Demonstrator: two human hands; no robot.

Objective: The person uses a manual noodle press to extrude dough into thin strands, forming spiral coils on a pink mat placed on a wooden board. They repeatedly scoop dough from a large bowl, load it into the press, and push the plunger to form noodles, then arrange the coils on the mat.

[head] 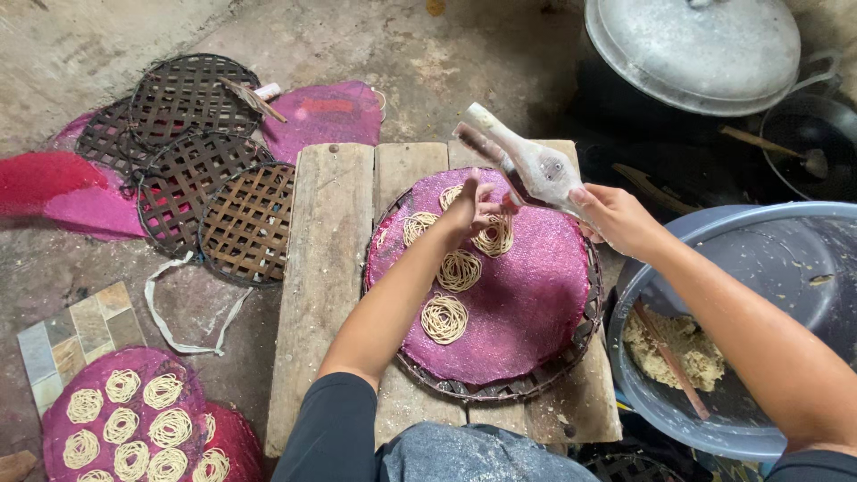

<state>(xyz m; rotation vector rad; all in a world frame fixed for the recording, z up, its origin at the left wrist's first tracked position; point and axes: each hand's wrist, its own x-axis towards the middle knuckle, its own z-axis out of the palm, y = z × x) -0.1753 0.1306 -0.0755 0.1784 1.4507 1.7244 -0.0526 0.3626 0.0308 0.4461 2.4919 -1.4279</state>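
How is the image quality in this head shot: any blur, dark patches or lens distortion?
Head view: light is soft and even over the wooden board and pink mat, with noodle coils sharp; the top right around the metal lid falls into deep shadow; the left hand and the press in the right hand look slightly soft; the wide lens stretches the forearms at the edges.

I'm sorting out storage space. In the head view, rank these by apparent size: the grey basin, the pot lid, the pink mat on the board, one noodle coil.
1. Grey basin, though nearest the camera and cut off
2. Pink mat and pot lid: look alike
3. Noodle coil
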